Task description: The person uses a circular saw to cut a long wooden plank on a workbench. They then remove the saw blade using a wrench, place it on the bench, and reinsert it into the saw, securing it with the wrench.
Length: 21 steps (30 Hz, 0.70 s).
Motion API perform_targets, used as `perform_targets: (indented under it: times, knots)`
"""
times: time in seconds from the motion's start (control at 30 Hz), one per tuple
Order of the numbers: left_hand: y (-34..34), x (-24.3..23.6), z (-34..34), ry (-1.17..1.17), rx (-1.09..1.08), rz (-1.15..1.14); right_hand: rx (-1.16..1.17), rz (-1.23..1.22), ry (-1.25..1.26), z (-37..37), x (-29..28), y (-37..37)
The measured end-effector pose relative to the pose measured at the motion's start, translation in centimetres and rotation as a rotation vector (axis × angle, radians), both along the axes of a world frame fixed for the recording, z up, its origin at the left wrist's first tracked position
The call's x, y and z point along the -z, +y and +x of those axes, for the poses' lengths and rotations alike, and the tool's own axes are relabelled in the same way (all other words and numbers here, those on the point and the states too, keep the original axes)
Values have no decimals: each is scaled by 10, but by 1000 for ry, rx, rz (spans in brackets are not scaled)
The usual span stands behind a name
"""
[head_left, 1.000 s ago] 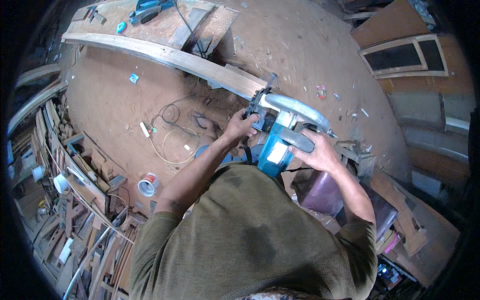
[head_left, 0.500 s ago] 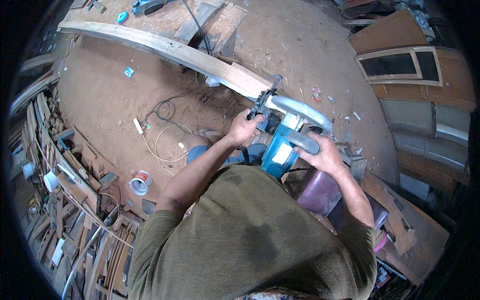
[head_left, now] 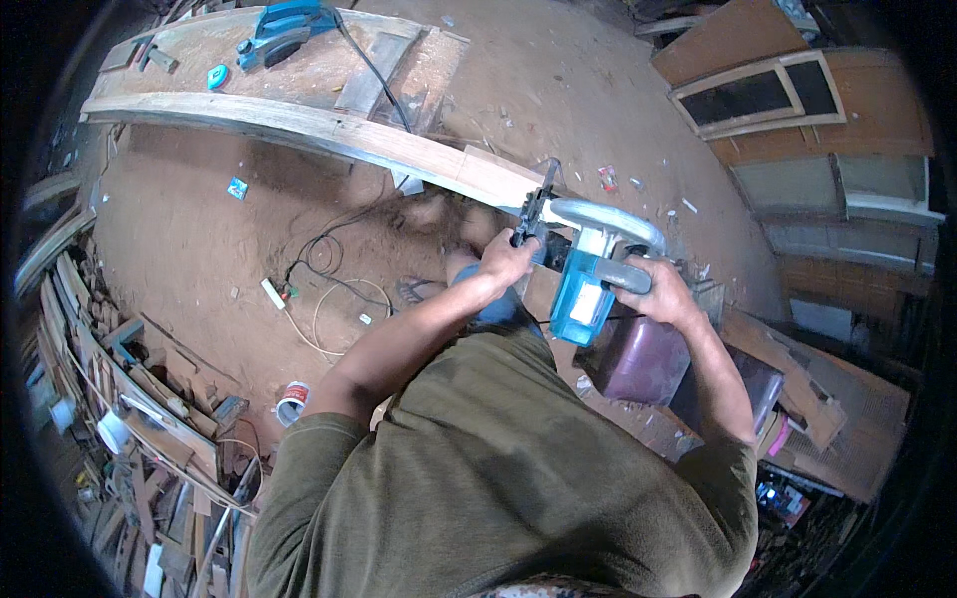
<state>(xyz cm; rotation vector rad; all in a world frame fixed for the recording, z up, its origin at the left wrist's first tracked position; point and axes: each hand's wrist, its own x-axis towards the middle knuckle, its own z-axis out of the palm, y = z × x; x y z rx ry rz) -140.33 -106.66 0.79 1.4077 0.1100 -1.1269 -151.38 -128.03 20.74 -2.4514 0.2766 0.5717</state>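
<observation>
My right hand (head_left: 658, 291) is closed around the grey rear handle (head_left: 620, 274) of a teal circular saw (head_left: 583, 299) with a silver guard (head_left: 608, 214). My left hand (head_left: 508, 257) grips the black front part (head_left: 530, 217) of the saw, its fingertips partly hidden. The saw sits at the right end of a long pale wooden plank (head_left: 299, 130); whether the blade is in the wood I cannot tell. The plank runs along the near edge of a low, shaving-strewn bench (head_left: 289, 90), which bears a teal power tool (head_left: 279, 35) and a turquoise tape measure (head_left: 217, 76).
Cables (head_left: 324, 254) and a power strip (head_left: 272, 294) lie on the dirt floor (head_left: 179, 229). A white bucket (head_left: 292, 404) stands near piled wood scraps (head_left: 150, 458) at left. Panelled frames (head_left: 758, 105) line the right. A purple container (head_left: 643, 369) is beside my right forearm.
The view has shifted, with the bench now further left. My hands and the saw have moved slightly right in the picture, and both hands stay on the saw.
</observation>
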Motion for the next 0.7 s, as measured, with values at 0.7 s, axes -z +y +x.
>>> perform_targets:
  times: [0.7]
  knots:
    - [4,-8,-1,32,-62,8,-7,-15,-43,6,-1,8]
